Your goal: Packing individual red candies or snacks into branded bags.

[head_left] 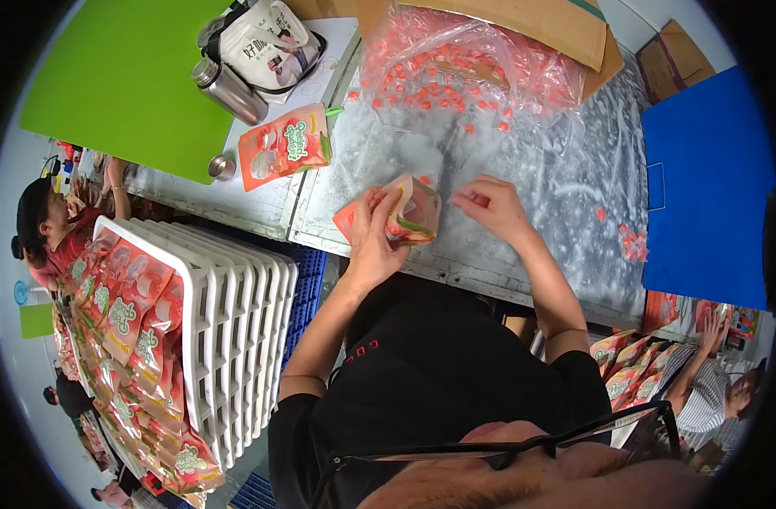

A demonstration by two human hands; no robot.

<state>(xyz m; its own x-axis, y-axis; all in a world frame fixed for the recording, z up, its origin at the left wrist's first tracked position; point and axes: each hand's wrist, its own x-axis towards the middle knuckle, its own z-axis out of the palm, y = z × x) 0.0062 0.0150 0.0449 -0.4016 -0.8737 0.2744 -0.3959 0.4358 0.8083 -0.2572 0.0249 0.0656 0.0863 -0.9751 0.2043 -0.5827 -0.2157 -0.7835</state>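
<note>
Green-and-white lettering marks a red pouch [273, 157] on the worktop [250, 202] and more pouches [125, 327] in a white crate [235, 331]; dark characters cross a white bag [273, 51], red letters line the wearer's black shirt [439, 365], and the held pouch [411, 216] shows markings too small to read

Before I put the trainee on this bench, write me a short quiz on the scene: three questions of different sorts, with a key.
1. Multiple choice. Which hand holds the open pouch?
A) the left alone
B) the right alone
C) both together

2. True or false. The stacked white crates are in the left half of the picture.

3. Short answer. What lies scattered on the table just in front of the cardboard box?

Key
1. A: the left hand holds it.
2. True.
3. Small red pieces.
</note>
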